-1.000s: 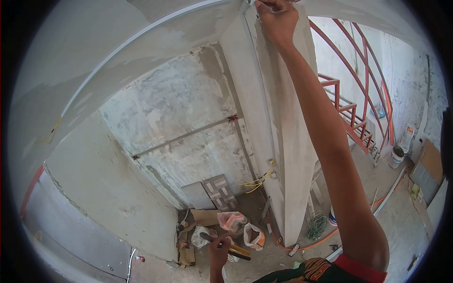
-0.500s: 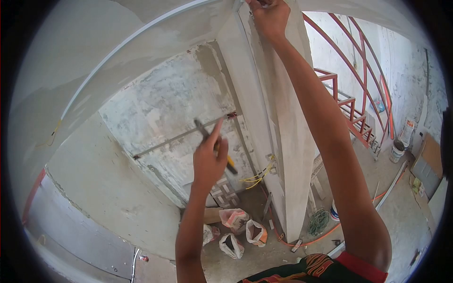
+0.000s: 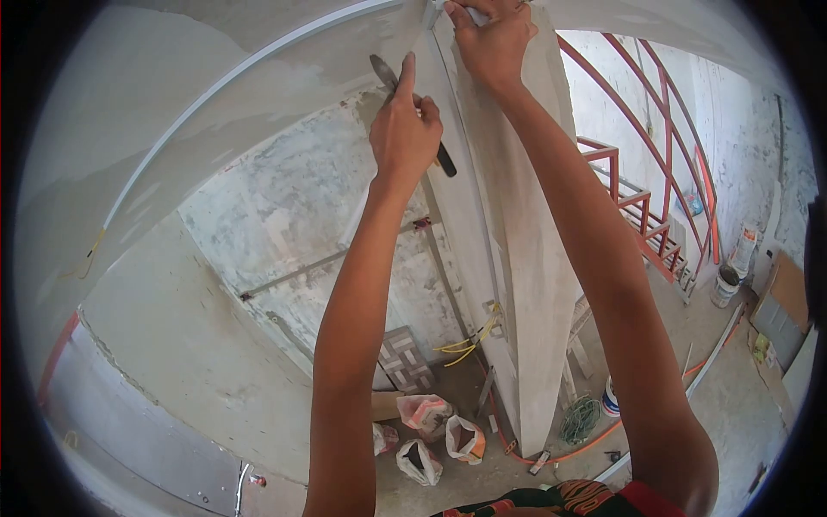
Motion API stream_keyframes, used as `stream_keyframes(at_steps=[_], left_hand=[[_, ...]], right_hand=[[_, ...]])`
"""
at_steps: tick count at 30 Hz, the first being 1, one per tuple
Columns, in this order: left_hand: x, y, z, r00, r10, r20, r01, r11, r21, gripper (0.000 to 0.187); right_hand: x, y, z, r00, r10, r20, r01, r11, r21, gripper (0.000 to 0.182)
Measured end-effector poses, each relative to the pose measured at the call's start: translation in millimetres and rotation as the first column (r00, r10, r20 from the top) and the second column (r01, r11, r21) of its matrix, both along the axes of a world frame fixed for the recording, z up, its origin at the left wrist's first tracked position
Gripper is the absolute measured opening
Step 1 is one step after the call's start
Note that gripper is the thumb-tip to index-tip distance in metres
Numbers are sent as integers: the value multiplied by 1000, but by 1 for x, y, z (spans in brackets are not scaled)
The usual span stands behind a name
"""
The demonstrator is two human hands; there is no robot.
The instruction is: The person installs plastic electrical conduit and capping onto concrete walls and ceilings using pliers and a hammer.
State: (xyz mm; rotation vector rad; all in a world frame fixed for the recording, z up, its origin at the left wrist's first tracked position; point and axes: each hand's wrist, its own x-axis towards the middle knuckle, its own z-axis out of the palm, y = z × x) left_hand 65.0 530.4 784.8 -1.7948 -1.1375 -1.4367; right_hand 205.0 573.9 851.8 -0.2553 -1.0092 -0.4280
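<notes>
My left hand (image 3: 407,136) is raised in front of the wall, closed round a hand tool with a flat grey metal end (image 3: 384,72) and a dark handle end (image 3: 445,161). Its index finger points up along the tool. My right hand (image 3: 495,43) reaches to the top of the plastered column (image 3: 530,250), its fingers bent at the edge beside a small white piece (image 3: 434,14). What those fingers grip is hidden at the frame's top. A white strip (image 3: 258,53) runs along the upper wall towards that corner.
Open sacks (image 3: 419,463) stand on the floor below, near a patterned tile panel (image 3: 405,358). Yellow wires (image 3: 469,346) stick out by the column. An orange hose (image 3: 568,444) and green coil (image 3: 581,422) lie at its foot. Red metal stair framing (image 3: 633,200) rises at right.
My left hand has moved up and slightly right with the tool, nearer the column's top. The right hand stays at the top edge, showing a little lower in view.
</notes>
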Motion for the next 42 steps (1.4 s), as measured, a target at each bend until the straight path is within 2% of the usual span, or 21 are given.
stream_keyframes(at_steps=[4,9,12,19,22,25,27,31,34,36,42], left_hand=[[15,9,19,999,-25,24,24,999,28,66],[28,21,31,998,-59,21,56,989,137,66],[30,22,36,1000,-14,-19,16,996,90,65],[39,4,46,998,-52,-28,55,992,112,61],[41,-3,48,995,-96,-11,96,990,107,60],[41,7,49,998,-60,-19,62,981,183,59],[39,8,49,999,-22,-47,31,978,208,61],[43,5,44,999,33,-1,-32,984,178,55],[45,5,40,999,32,0,-31,989,144,53],[45,5,39,999,32,-12,-31,996,84,53],[46,5,37,999,35,-7,-34,993,111,55]], right_hand=[[-2,9,1,996,-81,-32,80,997,-10,10],[-4,9,1,998,-58,-37,55,995,-78,13],[-4,8,0,999,-34,-32,32,998,-52,14],[-2,7,0,1000,-11,-14,10,999,-39,15],[-1,13,4,933,359,5,-359,933,-13,16],[-2,5,1,993,113,-45,-116,991,-67,17],[-1,5,3,995,85,-48,-88,994,-66,16],[0,-5,0,992,127,-21,-128,984,-123,17],[0,3,2,987,161,-30,-163,983,-81,20],[-1,6,1,992,124,-34,-127,989,-73,21],[0,7,1,994,102,-33,-103,993,-53,16]])
